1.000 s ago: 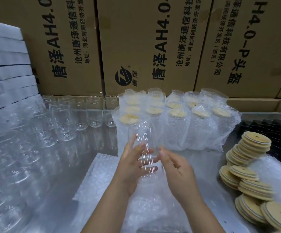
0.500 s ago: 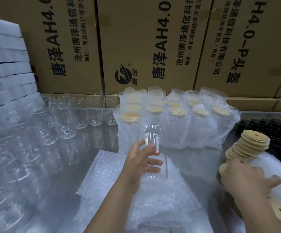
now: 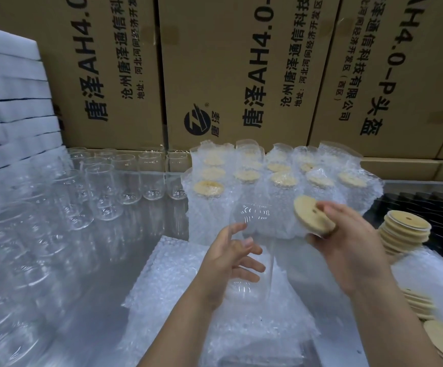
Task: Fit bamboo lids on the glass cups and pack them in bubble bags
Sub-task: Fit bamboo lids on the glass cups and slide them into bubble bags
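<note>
My left hand [image 3: 231, 263] grips a clear ribbed glass cup [image 3: 252, 226] upright above a pile of flat bubble bags [image 3: 172, 282]. To the right of the cup's mouth, my right hand [image 3: 352, 250] pinches a round bamboo lid [image 3: 311, 214] with a small hole, tilted toward the cup and apart from its rim. Stacks of loose bamboo lids [image 3: 405, 231] lie at the right. Behind the cup stand several packed cups [image 3: 281, 181] in bubble bags with lids on.
Many empty glass cups [image 3: 103, 192] crowd the left side of the metal table [image 3: 103, 313]. Large cardboard boxes [image 3: 231, 75] wall off the back. White foam sheets [image 3: 8, 102] are stacked at far left. A black tray [image 3: 432, 207] lies at the right.
My right hand left the cup, reached to the lid stacks at the right, took one lid and brought it back up beside the cup's mouth. My left hand kept holding the cup.
</note>
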